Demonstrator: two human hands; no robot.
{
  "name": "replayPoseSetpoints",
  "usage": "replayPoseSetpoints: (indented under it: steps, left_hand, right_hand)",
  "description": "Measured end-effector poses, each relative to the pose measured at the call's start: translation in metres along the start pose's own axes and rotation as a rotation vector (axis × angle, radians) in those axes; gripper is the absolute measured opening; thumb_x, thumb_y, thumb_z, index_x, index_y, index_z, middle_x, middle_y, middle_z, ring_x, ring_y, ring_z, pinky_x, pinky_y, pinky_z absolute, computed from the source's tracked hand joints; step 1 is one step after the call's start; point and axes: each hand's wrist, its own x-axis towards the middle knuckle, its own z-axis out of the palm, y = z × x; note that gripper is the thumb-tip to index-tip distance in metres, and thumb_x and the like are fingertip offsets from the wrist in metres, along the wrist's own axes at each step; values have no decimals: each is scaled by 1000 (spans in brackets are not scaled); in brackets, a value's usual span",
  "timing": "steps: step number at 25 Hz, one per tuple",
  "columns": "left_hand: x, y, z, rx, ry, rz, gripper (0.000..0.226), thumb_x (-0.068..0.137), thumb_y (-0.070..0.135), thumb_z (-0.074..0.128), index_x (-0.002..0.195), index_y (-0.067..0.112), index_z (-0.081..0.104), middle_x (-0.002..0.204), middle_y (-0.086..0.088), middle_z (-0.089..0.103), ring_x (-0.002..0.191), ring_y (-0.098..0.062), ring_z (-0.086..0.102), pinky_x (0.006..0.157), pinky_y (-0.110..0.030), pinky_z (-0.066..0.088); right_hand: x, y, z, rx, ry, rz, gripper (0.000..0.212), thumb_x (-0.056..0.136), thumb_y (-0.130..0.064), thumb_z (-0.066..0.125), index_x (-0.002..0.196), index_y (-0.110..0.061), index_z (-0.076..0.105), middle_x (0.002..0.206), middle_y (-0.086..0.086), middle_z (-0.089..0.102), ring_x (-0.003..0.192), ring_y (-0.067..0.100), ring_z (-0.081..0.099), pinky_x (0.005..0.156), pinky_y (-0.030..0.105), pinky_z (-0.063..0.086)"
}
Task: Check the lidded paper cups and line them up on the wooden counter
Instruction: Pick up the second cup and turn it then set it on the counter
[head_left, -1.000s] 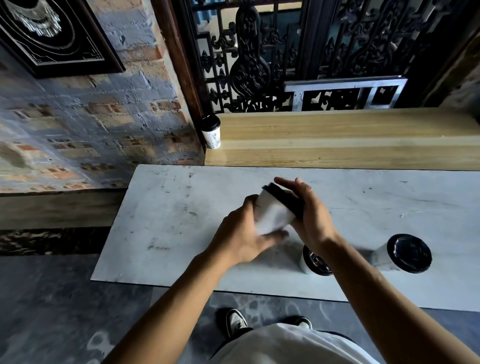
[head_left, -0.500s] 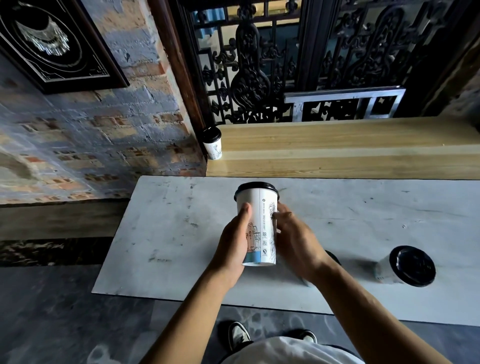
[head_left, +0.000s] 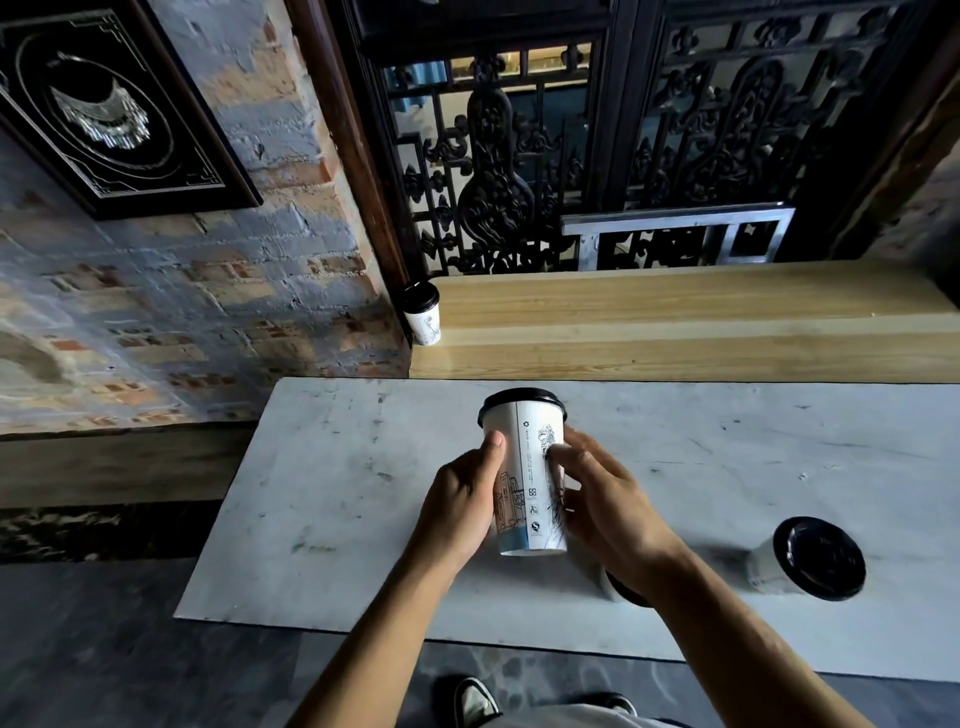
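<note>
I hold a tall white paper cup (head_left: 527, 467) with a black lid and line drawings upright above the white marble table (head_left: 322, 519). My left hand (head_left: 460, 504) grips its left side and my right hand (head_left: 602, 499) its right side. A second lidded cup (head_left: 808, 561) stands on the marble at the right. A third cup (head_left: 615, 590) is mostly hidden under my right wrist. One more lidded cup (head_left: 423, 312) stands at the far left end of the wooden counter (head_left: 675, 322).
A brick wall (head_left: 182, 291) with a dark framed picture (head_left: 104, 104) runs along the left. A carved black screen (head_left: 597, 156) and a metal frame (head_left: 675, 234) rise behind the counter. My shoes (head_left: 475, 701) show below the marble's near edge.
A second ago the cup lay tilted in both hands with its lid toward my right hand. I turned it upright, and since then it has rotated slightly in my grip.
</note>
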Motion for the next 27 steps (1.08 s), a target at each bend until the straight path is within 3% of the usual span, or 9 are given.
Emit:
replayPoseSetpoints:
  steps: [5,8,10,12,14,17,20,23,27]
  left_hand:
    - [-3,-2,3,-192,176,90,41,74,71,65,99,39,60,88,7,68,71,-18,65,69,-47,57]
    - [-4,1,-2,-174,161,318,20,88,32,72,104,43,67,86,6,62,63,-12,59,63,-28,52]
    - [-3,2,-5,-130,145,365,31,92,16,70,104,45,73,90,-2,62,66,-9,61,63,-18,51]
    - [-4,5,-7,-128,147,335,40,95,5,68,103,44,76,93,-9,63,70,-10,63,63,-17,53]
    - [-5,8,-8,-153,172,316,36,98,8,66,103,42,76,92,-10,64,72,-15,63,63,-21,53]
    - [-8,11,-10,-206,186,309,15,95,30,70,105,38,76,93,-4,70,77,-17,68,63,-22,56]
    - [-10,11,-10,-231,178,268,24,84,38,75,108,34,76,90,6,72,80,-14,69,63,-25,61]
    - [-11,9,-13,-207,190,256,30,81,36,80,111,34,74,95,-2,71,85,-20,71,70,-34,65]
    - [-12,5,-18,-173,211,300,26,91,14,78,106,35,79,101,-5,72,84,-12,72,77,-44,66]
  right_hand:
    - [-5,-4,0,-87,-5,-39,26,100,-24,58,116,-12,74,107,23,78,89,29,75,75,41,62]
    - [-7,-4,-2,-115,1,-43,28,106,-19,52,108,-2,73,98,25,78,85,26,76,72,39,62]
    - [-7,-4,-2,-102,-20,-50,25,105,-19,55,101,-11,77,92,14,81,82,22,78,67,32,62]
    - [-6,-4,-1,-85,-7,-62,22,102,-24,59,105,-13,78,101,19,81,89,25,78,72,33,63]
    - [-3,-1,-3,-39,-3,-77,31,104,-25,51,117,-10,75,113,26,77,98,29,77,78,36,63]
    - [-2,-3,-6,26,23,-81,35,103,-18,46,122,-16,75,110,20,80,95,28,79,72,33,63]
    - [0,-5,-7,17,41,-72,34,102,-8,48,125,-17,72,108,21,80,93,32,80,70,34,63]
    - [0,-5,-6,6,35,-84,32,103,-7,52,130,-14,66,111,22,80,93,30,79,72,32,62]
    - [-4,-6,-3,-27,6,-126,34,97,-14,62,130,-13,65,113,16,80,98,23,77,76,27,61]
